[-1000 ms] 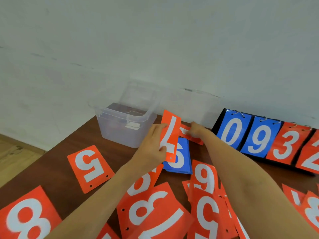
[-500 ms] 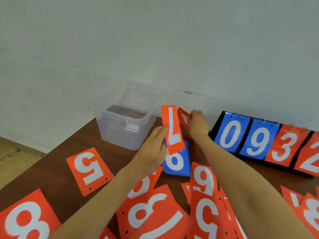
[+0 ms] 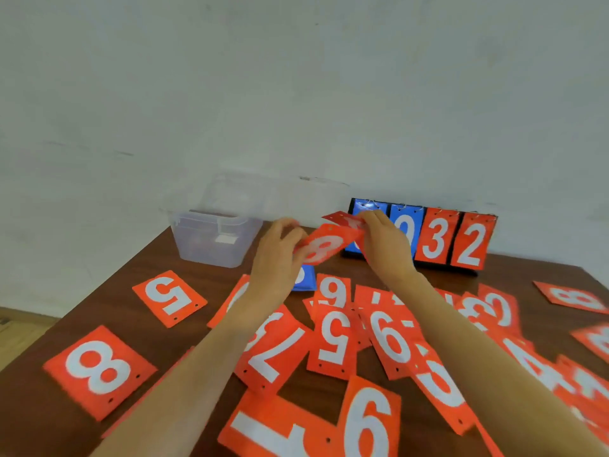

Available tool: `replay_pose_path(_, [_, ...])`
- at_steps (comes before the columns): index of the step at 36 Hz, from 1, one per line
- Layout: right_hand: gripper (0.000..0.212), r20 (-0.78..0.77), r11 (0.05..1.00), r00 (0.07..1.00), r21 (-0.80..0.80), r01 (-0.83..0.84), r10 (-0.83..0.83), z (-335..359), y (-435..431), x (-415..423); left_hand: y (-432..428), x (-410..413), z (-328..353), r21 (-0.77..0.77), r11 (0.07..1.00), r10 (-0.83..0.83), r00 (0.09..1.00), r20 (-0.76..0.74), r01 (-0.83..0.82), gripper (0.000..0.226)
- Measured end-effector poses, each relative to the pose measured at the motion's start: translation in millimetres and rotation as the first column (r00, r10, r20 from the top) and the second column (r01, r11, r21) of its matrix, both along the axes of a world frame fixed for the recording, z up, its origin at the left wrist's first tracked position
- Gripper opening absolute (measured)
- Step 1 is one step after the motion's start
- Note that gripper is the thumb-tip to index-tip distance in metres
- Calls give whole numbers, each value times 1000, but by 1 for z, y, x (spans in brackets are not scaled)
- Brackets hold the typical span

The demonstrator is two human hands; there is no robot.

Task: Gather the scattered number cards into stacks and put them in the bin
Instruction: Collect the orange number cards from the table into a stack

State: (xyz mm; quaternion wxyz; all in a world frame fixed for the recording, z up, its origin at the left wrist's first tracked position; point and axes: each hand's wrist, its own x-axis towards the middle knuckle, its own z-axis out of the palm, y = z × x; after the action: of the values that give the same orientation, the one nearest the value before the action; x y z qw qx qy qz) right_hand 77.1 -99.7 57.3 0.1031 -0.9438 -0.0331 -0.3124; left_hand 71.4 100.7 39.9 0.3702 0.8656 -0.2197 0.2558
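Both hands hold red number cards in the air above the table's far middle. My left hand (image 3: pixel 278 249) grips the left end of a red card (image 3: pixel 324 247) whose blurred digit looks like an 8. My right hand (image 3: pixel 384 242) pinches its right end together with a second red card (image 3: pixel 342 219) behind it. The clear plastic bin (image 3: pixel 214 239) stands to the left of the hands, near the wall. Several red number cards lie scattered on the table, among them a 5 (image 3: pixel 169 296) and an 8 (image 3: pixel 99 369). A blue card (image 3: pixel 304 278) peeks out under my left hand.
A black flip scoreboard (image 3: pixel 458 239) reading 3 and 2 in red, with blue digits partly hidden, stands against the wall behind my right hand. The brown table (image 3: pixel 108 311) ends at the left, with wooden floor (image 3: pixel 16 334) beyond.
The head view has shifted left and down. The card in my left hand has tipped from upright to nearly flat, and my right hand has brought its card against it.
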Motion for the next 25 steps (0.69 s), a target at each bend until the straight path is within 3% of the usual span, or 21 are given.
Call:
replay_pose_path(4, [25,105,982,994,180,-53,34,5,-30,-64,-24,-38,5,-104,991,-101,980,-170,84,24])
replay_pose_path(8, [49,37,907,998,419,39,-60,-2,-58,-122,-55,-79,3,-344,922,-274,925,-263,176,52])
replay_pose_path(11, [55,48,864,993,498,67,-105,-10,-71,-162,-81,-100,-7,-283,934,-293,923,-249,220,44])
replay_pose_path(14, [41,45,825,983,552,122,-176,-21,-84,-197,-104,-120,-17,-246,947,-272,923,-273,206,33])
replay_pose_path(18, [19,-7,623,976,769,145,-217,-38,-96,-234,-130,-145,-31,-326,914,-367,837,-407,242,35])
replay_pose_path(21, [16,-36,463,976,876,136,-217,-50,-100,-254,-146,-167,-43,-387,879,-440,785,-436,278,38])
replay_pose_path(25, [17,-50,339,974,932,125,-223,-64,-108,-277,-166,-197,-48,-483,840,-485,741,-465,247,39])
